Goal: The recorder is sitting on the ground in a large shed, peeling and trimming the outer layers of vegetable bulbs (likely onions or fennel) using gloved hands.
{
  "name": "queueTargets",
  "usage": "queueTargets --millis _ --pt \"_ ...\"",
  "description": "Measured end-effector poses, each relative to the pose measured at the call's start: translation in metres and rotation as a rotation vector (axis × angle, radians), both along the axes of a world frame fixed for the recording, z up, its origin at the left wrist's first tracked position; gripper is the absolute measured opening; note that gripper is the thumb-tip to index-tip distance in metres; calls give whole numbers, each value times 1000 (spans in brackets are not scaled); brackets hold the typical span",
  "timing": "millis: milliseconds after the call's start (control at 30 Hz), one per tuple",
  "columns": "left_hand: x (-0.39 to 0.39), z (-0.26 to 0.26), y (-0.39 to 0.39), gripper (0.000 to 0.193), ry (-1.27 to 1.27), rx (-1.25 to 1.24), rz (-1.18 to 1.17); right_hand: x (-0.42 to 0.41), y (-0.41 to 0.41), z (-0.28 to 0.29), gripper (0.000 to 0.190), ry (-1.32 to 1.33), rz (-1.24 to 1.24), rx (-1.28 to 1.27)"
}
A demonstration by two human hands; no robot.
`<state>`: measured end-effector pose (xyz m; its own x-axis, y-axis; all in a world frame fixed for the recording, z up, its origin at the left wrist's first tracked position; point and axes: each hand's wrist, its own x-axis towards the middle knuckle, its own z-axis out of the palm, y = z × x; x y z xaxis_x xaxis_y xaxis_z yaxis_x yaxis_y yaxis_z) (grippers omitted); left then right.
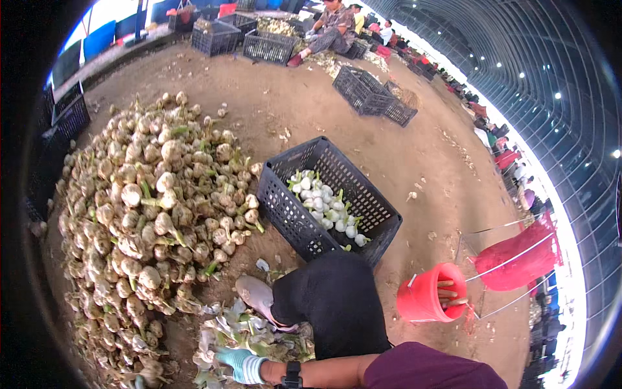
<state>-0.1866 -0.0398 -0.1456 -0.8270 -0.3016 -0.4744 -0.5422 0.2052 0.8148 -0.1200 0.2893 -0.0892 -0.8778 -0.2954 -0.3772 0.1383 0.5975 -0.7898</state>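
Observation:
My right hand [239, 363], in a teal and white knit glove, reaches over a heap of garlic peelings [252, 335] at the bottom of the view. Its fingers blur into the skins, so whether they hold anything is unclear. A small grey-green tip, apparently a gloved finger of my left hand [140, 382], shows at the bottom edge by the garlic; the rest is out of view. A large pile of unpeeled garlic bulbs [146, 209] with stems lies on the left. Cleaned white garlic bulbs [323, 202] with short green stems lie in a black plastic crate [291, 219].
My bent knee [340, 296] touches or overlaps the crate's near edge. On the right stand a red bucket [423, 296] with sticklike things inside and a red mesh bag [517, 257] by a metal frame. More crates [362, 90] and a seated person [333, 29] are farther off.

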Motion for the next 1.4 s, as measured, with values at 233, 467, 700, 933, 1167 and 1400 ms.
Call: queueTargets --millis 233,467,700,933,1167,1400 --pt "95 155 157 35 45 177 -412 7 -23 41 26 -65 102 37" --pt "140 156 223 56 356 48 -405 23 -1 29 21 -6 -93 -134" --pt "141 166 219 43 155 74 -588 37 -7 19 18 -229 65 -142" --pt "151 154 213 44 101 202 -567 40 -8 -8 17 109 528 212" --pt "166 177 202 65 -48 543 -403 43 -16 -38 17 535 1070 575" --pt "178 176 194 55 -7 90 -420 67 9 75 20 211 424 -82"
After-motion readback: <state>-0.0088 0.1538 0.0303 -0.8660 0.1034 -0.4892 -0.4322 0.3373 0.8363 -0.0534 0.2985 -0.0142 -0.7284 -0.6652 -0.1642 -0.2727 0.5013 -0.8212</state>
